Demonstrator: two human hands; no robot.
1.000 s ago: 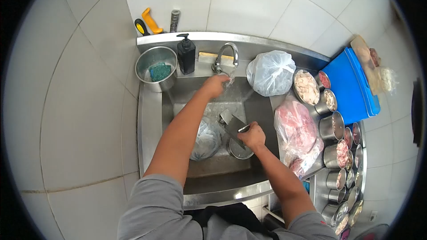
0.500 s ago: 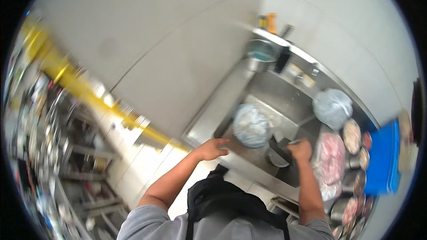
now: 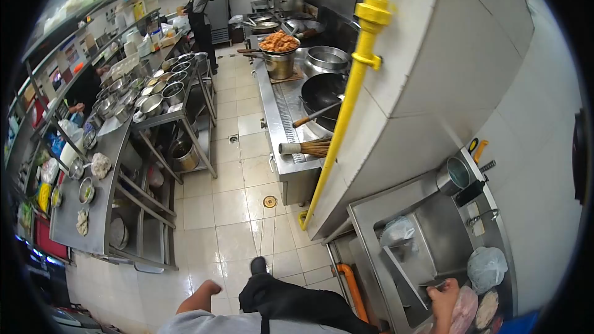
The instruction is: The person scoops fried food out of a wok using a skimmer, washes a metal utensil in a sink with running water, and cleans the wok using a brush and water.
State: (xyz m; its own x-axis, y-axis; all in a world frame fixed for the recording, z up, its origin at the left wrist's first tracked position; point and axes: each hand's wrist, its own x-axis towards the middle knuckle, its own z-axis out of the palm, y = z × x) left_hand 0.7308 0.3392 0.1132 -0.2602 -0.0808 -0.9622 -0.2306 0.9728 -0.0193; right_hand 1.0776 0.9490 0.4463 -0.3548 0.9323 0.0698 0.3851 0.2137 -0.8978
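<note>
My right hand is over the near end of the steel sink, its fingers closed around a small dark object that I cannot make out. A tied, clear plastic bag sits just beyond it on the sink ledge. Next to my wrist is a bag of pink meat. Another plastic bag lies in the far part of the basin. My left hand hangs above the tiled floor, away from any object, its fingers too indistinct to read.
A yellow pipe runs down the wall corner beside the stove counter. On the stove, a wok and a pot of fried food stand. Steel worktables with bowls line the left. A person stands at the back.
My view has swung left and up from the sink to the kitchen aisle. My left hand has moved away from the sink edge; my right hand remains by the basin.
</note>
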